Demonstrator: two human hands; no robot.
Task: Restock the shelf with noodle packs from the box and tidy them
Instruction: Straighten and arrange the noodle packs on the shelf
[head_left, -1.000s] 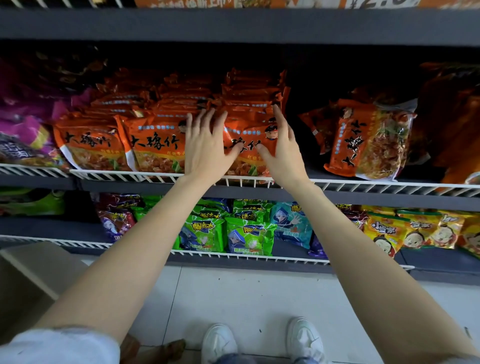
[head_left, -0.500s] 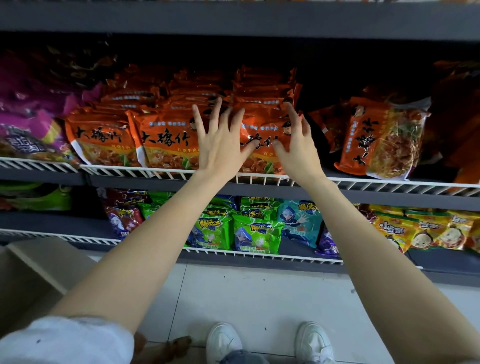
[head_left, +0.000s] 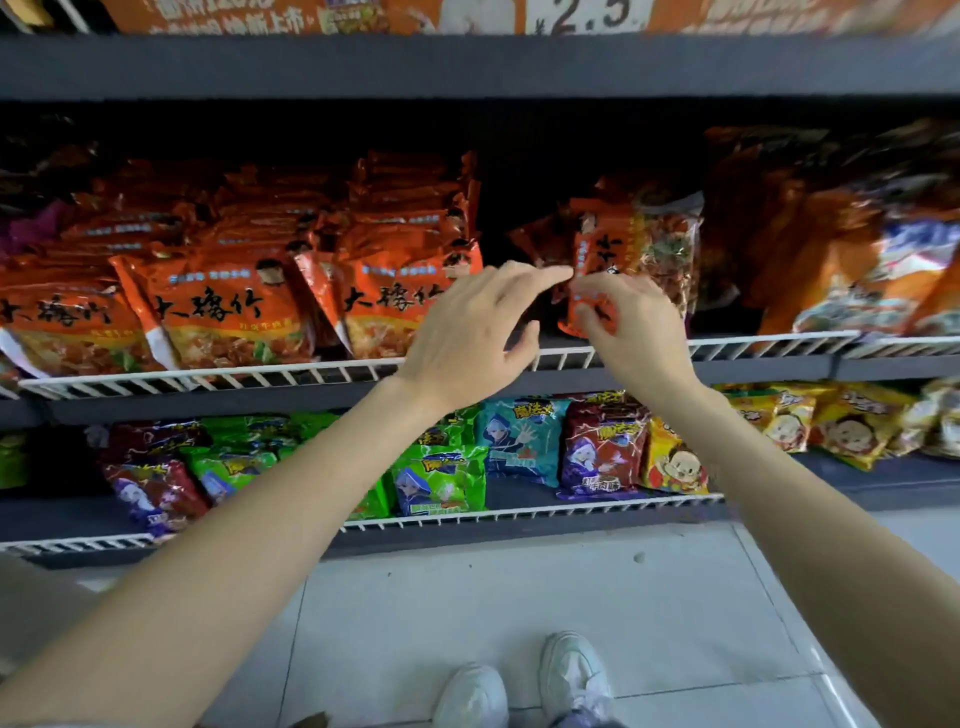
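Here, right of frame centre, the right hand (head_left: 631, 332) pinches the lower corner of a tilted orange noodle pack (head_left: 631, 249), while the left hand (head_left: 467, 332) reaches beside it, fingers loosely spread.

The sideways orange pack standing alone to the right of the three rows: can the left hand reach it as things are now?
Probably yes. The left hand is open with its fingertips nearly at the sideways orange pack, nothing between them. The right hand already pinches its lower corner, leaving the upper edge free.

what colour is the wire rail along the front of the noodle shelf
White wire rail, clearest in the head view.
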